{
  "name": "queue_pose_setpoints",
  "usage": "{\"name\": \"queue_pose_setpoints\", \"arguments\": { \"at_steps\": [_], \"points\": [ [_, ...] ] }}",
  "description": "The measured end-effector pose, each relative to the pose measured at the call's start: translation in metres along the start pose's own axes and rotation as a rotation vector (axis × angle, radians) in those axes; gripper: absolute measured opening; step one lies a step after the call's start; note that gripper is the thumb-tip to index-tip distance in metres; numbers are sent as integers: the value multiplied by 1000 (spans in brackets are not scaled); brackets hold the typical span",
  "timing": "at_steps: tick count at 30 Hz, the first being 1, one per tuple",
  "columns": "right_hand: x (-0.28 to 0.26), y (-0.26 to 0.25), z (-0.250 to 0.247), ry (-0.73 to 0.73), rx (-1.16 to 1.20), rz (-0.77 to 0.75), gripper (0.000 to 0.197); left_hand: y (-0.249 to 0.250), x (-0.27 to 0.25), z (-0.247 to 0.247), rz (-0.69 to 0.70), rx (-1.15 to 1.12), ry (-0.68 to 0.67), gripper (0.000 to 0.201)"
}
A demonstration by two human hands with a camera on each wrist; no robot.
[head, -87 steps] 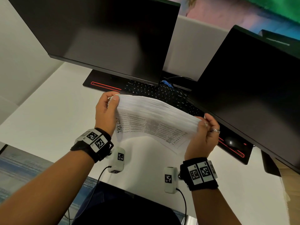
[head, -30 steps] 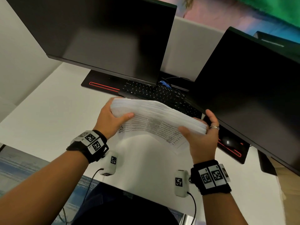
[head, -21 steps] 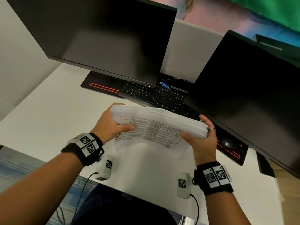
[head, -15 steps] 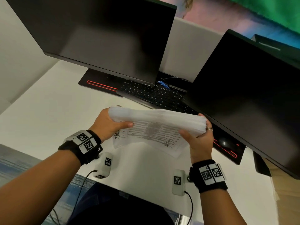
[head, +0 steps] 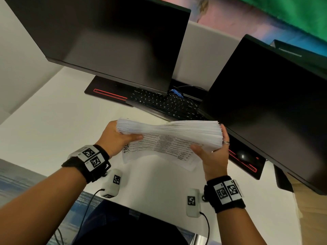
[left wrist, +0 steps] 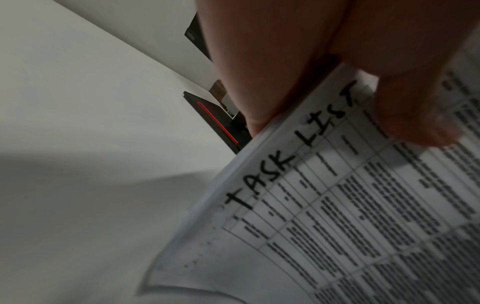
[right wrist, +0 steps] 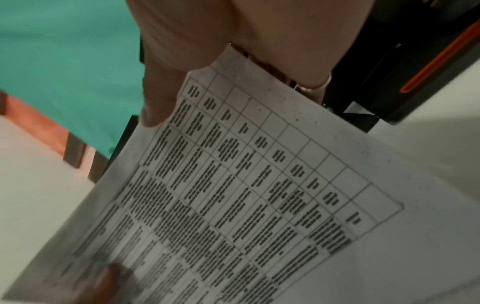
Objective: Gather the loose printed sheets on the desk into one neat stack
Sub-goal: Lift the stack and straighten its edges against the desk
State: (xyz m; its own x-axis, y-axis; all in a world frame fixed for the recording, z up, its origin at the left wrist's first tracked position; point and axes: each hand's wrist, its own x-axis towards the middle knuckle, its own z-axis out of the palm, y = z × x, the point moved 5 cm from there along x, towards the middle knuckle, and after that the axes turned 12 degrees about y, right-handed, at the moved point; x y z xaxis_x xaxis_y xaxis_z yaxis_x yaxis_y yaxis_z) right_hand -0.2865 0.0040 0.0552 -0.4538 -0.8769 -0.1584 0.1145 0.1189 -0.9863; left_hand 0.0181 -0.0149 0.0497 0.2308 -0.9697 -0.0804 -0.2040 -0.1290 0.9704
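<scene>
The sheets (head: 169,137) are gathered and held in both grips above the tabletop (head: 53,124), edges not yet squared.

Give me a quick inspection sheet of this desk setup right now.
Surface: white desk, bare at left.
Job's things: thick stack of printed white sheets, held above the desk; front sheet marked TASK LIST.
Clutter: black keyboard; two dark monitors.
Grippers: left hand and right hand grip the stack's ends.
Cables: blue cable behind the keyboard.
Surroundings: green cloth beyond the partition.
</scene>
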Motion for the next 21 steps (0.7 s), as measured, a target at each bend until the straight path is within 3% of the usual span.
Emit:
{"name": "queue_pose_setpoints", "arguments": {
  "at_steps": [4, 7, 10, 14, 15, 16, 18, 20, 21],
  "points": [
    [12, -21, -4, -11, -237, -72, 107, 38, 6, -12, 102, 97, 65, 27],
    [13, -50, 12, -80, -658, -341, 99, 92, 13, -18, 290, 309, 41, 28],
    [-5, -71, 58, -221, -780, -525, 92, 145, 9, -7, 535, 551, -17, 14],
    [-19, -80, 93, -266, -619, -593, 14, 181, 3, 7, 782, 708, -7, 19],
    [-19, -82, 93, -240, -587, -612, 13, 184, 2, 4, 810, 675, 47, 20],
    [-18, -83, 90, -216, -544, -590, 13, 184, 3, -3, 840, 645, 152, 28],
    [-12, -84, 79, -185, -381, -446, 14, 175, 1, -24, 831, 623, 458, 70],
    [-5, -81, 66, -164, -180, -290, 22, 148, 2, -46, 668, 489, 651, 110],
    [-3, -79, 61, -165, -105, -234, 24, 131, 7, -51, 522, 371, 634, 125]
  ]
}}
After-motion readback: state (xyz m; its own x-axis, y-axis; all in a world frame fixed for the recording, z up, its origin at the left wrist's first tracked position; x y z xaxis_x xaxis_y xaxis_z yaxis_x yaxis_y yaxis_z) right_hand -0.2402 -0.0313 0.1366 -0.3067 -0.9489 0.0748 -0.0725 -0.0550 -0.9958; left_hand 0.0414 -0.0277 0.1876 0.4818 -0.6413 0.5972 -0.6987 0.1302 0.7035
